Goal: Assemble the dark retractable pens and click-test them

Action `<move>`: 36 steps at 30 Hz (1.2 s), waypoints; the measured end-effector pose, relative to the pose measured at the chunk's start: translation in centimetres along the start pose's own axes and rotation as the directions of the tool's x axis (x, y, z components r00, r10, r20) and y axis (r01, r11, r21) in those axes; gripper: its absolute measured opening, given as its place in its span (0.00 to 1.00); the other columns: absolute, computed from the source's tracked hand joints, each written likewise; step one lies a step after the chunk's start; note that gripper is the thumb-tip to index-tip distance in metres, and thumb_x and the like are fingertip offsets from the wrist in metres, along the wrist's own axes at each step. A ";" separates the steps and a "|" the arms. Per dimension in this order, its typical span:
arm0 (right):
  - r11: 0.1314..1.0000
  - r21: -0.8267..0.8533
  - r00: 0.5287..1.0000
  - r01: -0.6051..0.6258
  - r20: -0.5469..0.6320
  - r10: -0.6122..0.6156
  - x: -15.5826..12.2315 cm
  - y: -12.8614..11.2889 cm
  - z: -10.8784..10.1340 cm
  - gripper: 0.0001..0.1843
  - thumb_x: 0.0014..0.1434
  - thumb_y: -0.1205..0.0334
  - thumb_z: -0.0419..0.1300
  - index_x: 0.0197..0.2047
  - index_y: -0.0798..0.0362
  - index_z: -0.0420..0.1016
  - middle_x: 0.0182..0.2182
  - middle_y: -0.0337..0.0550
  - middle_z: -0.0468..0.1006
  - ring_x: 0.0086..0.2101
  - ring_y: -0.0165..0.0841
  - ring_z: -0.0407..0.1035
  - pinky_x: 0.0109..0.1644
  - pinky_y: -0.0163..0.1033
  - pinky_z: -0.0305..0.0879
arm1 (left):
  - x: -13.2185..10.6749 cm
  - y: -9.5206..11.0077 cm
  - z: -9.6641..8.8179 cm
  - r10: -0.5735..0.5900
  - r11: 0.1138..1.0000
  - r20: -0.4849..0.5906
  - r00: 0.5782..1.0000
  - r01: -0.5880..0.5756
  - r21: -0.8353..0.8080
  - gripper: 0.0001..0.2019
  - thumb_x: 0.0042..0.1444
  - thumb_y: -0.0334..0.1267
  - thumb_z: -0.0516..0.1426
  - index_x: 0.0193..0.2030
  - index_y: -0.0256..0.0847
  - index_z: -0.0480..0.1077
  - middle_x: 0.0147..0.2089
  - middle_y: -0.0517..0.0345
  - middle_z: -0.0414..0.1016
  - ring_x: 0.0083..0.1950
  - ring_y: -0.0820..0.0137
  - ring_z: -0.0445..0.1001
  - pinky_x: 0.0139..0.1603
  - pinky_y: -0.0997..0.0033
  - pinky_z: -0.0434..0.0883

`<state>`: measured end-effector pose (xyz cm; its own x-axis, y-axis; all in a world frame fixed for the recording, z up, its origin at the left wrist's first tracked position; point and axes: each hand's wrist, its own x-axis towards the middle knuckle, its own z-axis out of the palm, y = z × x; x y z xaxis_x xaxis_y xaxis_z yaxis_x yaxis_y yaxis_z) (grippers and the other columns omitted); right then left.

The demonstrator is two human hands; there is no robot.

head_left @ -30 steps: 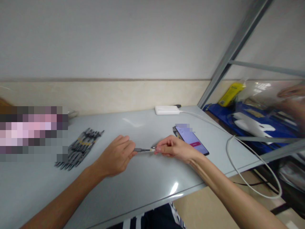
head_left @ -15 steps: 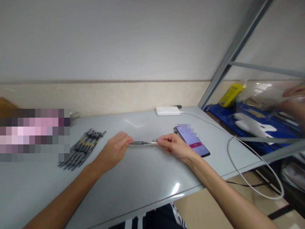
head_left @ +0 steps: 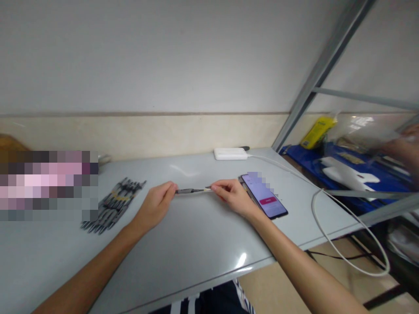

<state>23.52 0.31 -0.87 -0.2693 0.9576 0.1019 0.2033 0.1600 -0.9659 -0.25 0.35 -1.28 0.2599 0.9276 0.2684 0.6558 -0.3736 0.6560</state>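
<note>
A slim pen (head_left: 186,191) with a grey grip and a paler, shiny section is held level above the table between my two hands. My left hand (head_left: 159,198) is closed around its left end. At the other end, my right hand (head_left: 231,195) pinches the pen between thumb and fingertips, where a small dark piece, perhaps its clip, sticks out. Left of my left hand lies a bundle of similar grey and black pens (head_left: 114,205), with a yellowish band of colour across it. A phone (head_left: 268,200) with a lit screen lies just beyond my right wrist.
A white power bank (head_left: 231,153) stands near the wall, its white cable (head_left: 314,209) looping over the table's right edge. Behind a metal frame (head_left: 303,83), a blue surface (head_left: 294,155) carries a yellow packet (head_left: 317,132). Another person's hand (head_left: 407,146) is blurred there. A pixelated area covers the left.
Both hands have shifted slightly left with the pen, and my right hand has risen a little. A dark piece now shows beside my right fingertips. The bundle and phone stay put.
</note>
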 end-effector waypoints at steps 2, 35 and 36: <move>0.991 0.108 0.997 -0.079 0.021 0.077 0.1 0.6 0.0 0.18 0.52 0.49 0.61 0.25 0.57 0.74 0.14 0.31 0.57 0.17 0.23 0.48 0.21 0.33 0.42 | -0.2 0.1 0.2 0.120 0.993 -0.014 0.993 -0.120 -0.019 0.14 0.62 0.42 0.47 0.41 0.38 0.69 0.30 0.59 0.72 0.32 0.71 0.70 0.33 0.73 0.64; 0.926 0.376 0.990 0.026 -0.135 0.027 -0.2 1.1 -0.1 0.21 0.41 0.62 0.70 0.41 0.51 0.76 0.33 0.40 0.77 0.28 0.28 0.68 0.31 0.35 0.64 | -0.1 0.8 0.6 -0.200 0.814 -0.022 0.979 0.154 -0.561 0.12 0.48 0.44 0.60 0.31 0.36 0.70 0.25 0.56 0.75 0.28 0.70 0.74 0.34 0.70 0.71; 0.930 0.367 0.991 0.012 -0.129 0.038 -0.2 1.1 -0.1 0.20 0.42 0.60 0.69 0.41 0.51 0.76 0.34 0.41 0.77 0.29 0.28 0.69 0.31 0.35 0.65 | -0.1 0.8 0.6 -0.205 0.811 -0.022 0.979 0.157 -0.563 0.12 0.48 0.44 0.61 0.30 0.36 0.70 0.25 0.56 0.75 0.28 0.70 0.74 0.34 0.70 0.71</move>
<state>23.86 0.35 -1.94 -0.1380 0.9858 0.0952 -0.1600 0.0727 -0.9844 0.66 -0.02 -1.22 0.1049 0.9840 0.1438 0.1735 -0.1605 0.9717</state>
